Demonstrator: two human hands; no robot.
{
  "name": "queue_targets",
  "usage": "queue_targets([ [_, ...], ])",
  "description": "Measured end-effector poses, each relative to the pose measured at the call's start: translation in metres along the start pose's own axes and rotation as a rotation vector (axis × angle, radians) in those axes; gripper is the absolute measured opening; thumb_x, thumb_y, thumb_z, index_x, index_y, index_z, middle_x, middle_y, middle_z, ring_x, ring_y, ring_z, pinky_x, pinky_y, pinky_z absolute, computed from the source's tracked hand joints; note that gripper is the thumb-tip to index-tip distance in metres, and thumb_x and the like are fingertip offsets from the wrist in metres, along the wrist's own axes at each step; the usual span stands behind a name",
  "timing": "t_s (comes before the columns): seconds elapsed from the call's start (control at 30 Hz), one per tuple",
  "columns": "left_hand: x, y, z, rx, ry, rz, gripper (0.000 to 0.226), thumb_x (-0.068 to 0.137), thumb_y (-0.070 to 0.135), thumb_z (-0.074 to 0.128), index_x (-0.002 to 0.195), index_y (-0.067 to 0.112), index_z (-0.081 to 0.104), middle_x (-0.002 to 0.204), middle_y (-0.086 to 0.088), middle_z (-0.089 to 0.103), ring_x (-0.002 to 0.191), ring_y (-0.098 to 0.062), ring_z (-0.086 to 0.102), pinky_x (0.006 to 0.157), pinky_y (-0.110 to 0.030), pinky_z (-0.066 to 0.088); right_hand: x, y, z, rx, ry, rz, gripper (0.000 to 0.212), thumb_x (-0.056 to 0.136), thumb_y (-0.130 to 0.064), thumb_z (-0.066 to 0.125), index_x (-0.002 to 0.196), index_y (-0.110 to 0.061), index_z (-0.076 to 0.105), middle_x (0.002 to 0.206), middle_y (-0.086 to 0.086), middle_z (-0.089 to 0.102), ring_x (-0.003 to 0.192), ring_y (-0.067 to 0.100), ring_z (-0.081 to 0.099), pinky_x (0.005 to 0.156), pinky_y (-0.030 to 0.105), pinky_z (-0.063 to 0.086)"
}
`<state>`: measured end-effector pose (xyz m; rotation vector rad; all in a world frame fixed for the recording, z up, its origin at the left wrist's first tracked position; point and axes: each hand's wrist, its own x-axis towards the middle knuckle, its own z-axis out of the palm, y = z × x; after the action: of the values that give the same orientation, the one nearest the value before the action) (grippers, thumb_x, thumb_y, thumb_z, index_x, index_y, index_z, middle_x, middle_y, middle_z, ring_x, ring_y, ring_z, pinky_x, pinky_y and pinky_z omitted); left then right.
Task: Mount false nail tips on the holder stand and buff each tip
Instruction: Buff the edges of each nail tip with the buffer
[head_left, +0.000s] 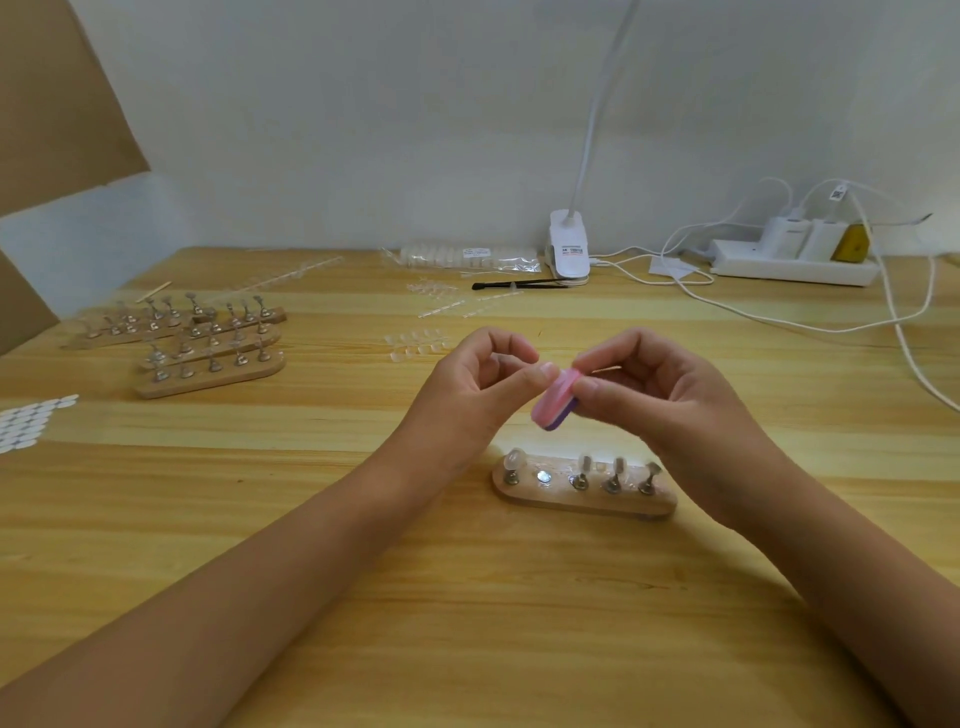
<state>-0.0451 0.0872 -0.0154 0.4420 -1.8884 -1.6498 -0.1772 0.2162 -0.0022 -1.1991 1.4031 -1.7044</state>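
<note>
1 view only, from a wide-angle camera on the person's head. It looks forward and down across the surface (467, 623) toward its far edge and the wall (363, 130) behind. The left hand (467, 387) and right hand (670, 389) sit close, near mid-frame.

- White clip lamp (570, 248), far beyond the fingers (511, 345), at the wall, neck rising out of view.
- Black brush (519, 284), flat on the wooden table (467, 623), just left of the lamp's clip.
- White power strip (789, 267) with plugged chargers (800, 236), far beyond and right of the fingers.
- White cables (779, 322), trailing off right.
- Brown cardboard (57, 104), far left.
</note>
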Motion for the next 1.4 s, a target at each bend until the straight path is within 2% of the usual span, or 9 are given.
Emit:
queue_targets([
  [0.1,0.000,0.001,0.000,-0.010,0.007,0.000,0.011,0.090,0.026,0.068,0.094,0.025,0.058,0.079,0.011,0.067,0.078,0.000,0.062,0.083,-0.021,0.046,0.001,-0.002,-0.001,0.013,0.092,-0.013,0.029,0.073,-0.021,0.073,0.098,-0.009,0.065,0.092,0.006,0.075,0.092,0.021,0.072,0.086,0.028,0.057],
  [0.23,-0.001,0.001,0.000,-0.007,-0.005,0.004,0.011,0.090,0.026,0.067,0.095,0.022,0.058,0.080,0.009,0.068,0.082,-0.006,0.065,0.089,-0.028,0.050,-0.001,-0.003,0.002,-0.024,-0.035,0.030,0.030,0.074,-0.021,0.072,0.098,-0.004,0.064,0.094,0.011,0.075,0.092,0.024,0.073,0.077,0.025,0.058],
  [0.43,-0.002,0.003,0.000,0.000,-0.004,0.009,0.012,0.089,0.026,0.067,0.095,0.022,0.058,0.078,0.011,0.068,0.080,0.000,0.064,0.078,-0.012,0.050,0.000,-0.004,0.001,0.020,0.024,0.011,0.028,0.074,-0.019,0.071,0.098,-0.005,0.065,0.090,0.005,0.074,0.088,0.020,0.073,0.077,0.023,0.057],
  [0.57,-0.002,0.003,0.000,-0.009,-0.004,0.000,0.012,0.090,0.025,0.067,0.096,0.022,0.057,0.080,0.010,0.069,0.081,-0.001,0.064,0.081,-0.017,0.047,0.000,-0.003,-0.001,0.037,0.065,-0.027,0.028,0.074,-0.020,0.071,0.098,-0.006,0.065,0.090,0.005,0.075,0.087,0.020,0.073,0.080,0.024,0.057],
  [0.7,-0.002,0.003,0.000,-0.006,-0.004,-0.002,0.010,0.092,0.024,0.066,0.097,0.020,0.058,0.077,0.012,0.069,0.081,-0.003,0.066,0.086,-0.024,0.049,-0.002,-0.001,0.005,-0.005,-0.043,0.010,0.024,0.076,-0.013,0.072,0.097,-0.005,0.064,0.090,0.007,0.075,0.087,0.019,0.073,0.077,0.023,0.057],
  [0.83,-0.002,0.005,0.000,-0.053,0.012,0.005,0.011,0.091,0.020,0.067,0.094,0.020,0.056,0.084,0.006,0.074,0.085,0.001,0.067,0.076,-0.011,0.046,0.001,-0.001,0.000,0.041,0.167,-0.082,0.019,0.082,-0.003,0.067,0.099,-0.010,0.063,0.083,0.000,0.071,0.078,0.013,0.070,0.072,0.021,0.056],
  [0.9,-0.003,0.004,0.001,-0.042,-0.005,-0.002,0.011,0.091,0.021,0.066,0.095,0.020,0.056,0.088,0.005,0.076,0.088,0.002,0.068,0.074,-0.007,0.045,0.001,-0.001,-0.001,0.057,0.152,-0.071,0.019,0.080,-0.005,0.066,0.099,-0.010,0.063,0.083,0.001,0.069,0.078,0.013,0.069,0.072,0.021,0.056],
  [1.3,-0.004,0.006,0.001,-0.039,0.014,-0.015,0.011,0.093,0.024,0.065,0.098,0.020,0.056,0.090,0.009,0.076,0.090,0.004,0.068,0.076,-0.006,0.046,0.004,-0.005,-0.016,-0.451,0.179,-0.151,0.012,0.093,-0.009,0.061,0.096,-0.018,0.068,0.091,-0.003,0.070,0.090,0.011,0.066,0.082,0.025,0.055],
  [1.4,-0.004,0.007,0.002,-0.043,0.027,-0.022,0.011,0.093,0.023,0.065,0.099,0.019,0.056,0.090,0.008,0.076,0.090,0.004,0.068,0.077,-0.006,0.046,0.000,-0.015,-0.024,-0.575,0.057,-0.187,0.008,0.090,-0.017,0.066,0.093,-0.023,0.069,0.091,-0.006,0.069,0.091,0.008,0.064,0.078,0.020,0.051],
])
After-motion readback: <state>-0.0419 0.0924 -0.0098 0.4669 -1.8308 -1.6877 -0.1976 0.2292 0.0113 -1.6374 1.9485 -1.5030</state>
